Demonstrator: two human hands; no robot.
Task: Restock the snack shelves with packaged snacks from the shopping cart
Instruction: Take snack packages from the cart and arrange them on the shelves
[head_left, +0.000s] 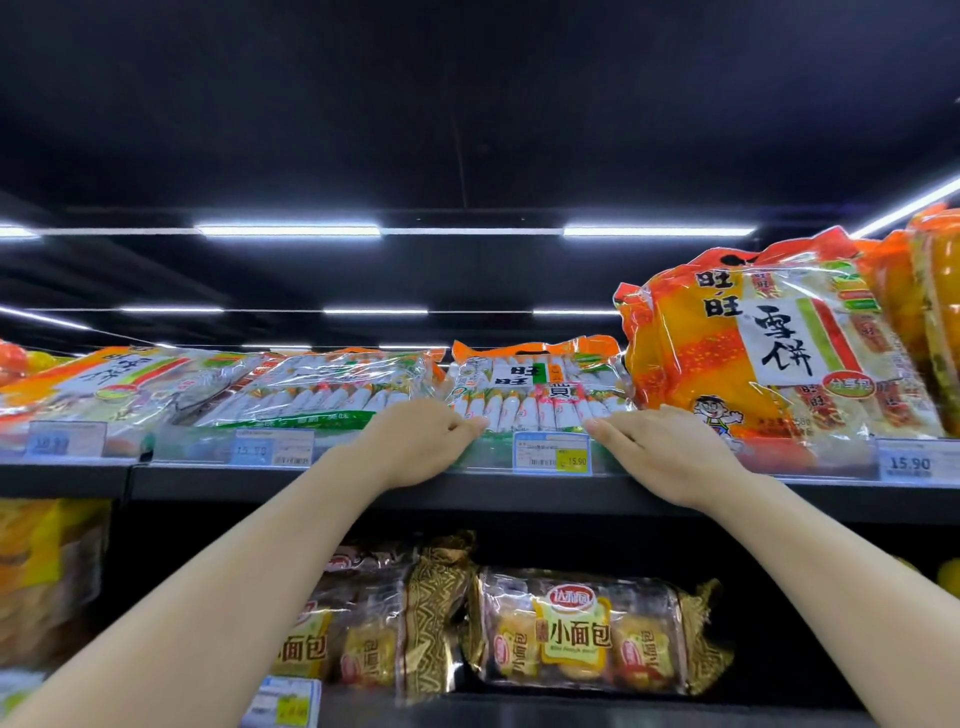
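Lying flat to the left of both hands, two rice-cracker packs (218, 387) fill the top shelf (363, 488), presumably laid low so they stack. The left hand (415, 441) curls its fingers on the front edge of the middle pack (535, 389), while the right hand (670, 452) rests straighter fingers against that edge, likely squaring it up. Right of the hands, an orange pack (769, 343) leans upright, label outward. No shopping cart is in view.

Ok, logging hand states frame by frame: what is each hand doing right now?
Left hand: fingers curled, pinching the front edge of the flat rice cracker bag.
Right hand: open, straight fingers resting on the same bag's edge.
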